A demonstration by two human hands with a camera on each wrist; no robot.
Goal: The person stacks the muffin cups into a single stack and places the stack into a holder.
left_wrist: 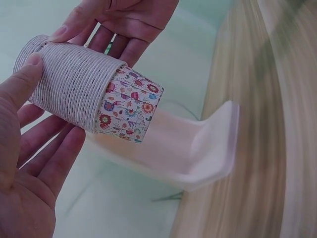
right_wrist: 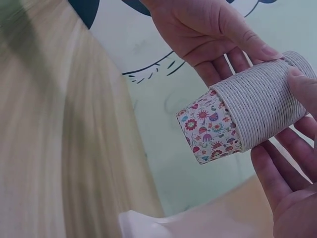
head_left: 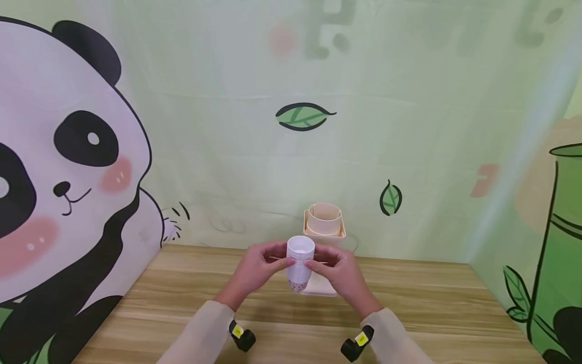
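A stack of white paper cups (head_left: 299, 268), nested tightly, is held above the table in front of the stand. The lowest cup's floral-printed side (left_wrist: 130, 106) shows below the layered rims. My left hand (head_left: 255, 265) holds the stack from the left, thumb on the near side and fingers behind. From the right, my right hand (head_left: 342, 270) grips it the same way, the two thumbs close together near the upper part. Behind the stack stands a pale pink and cream holder (head_left: 325, 222) with a round, open-topped tube; the hands and cups partly hide its middle.
The holder's flat base (head_left: 320, 287) rests on the wood-grain table (head_left: 191, 283). A pale green cloth backdrop (head_left: 218, 151) with a panda and leaves rises right behind the table's far edge and along both sides.
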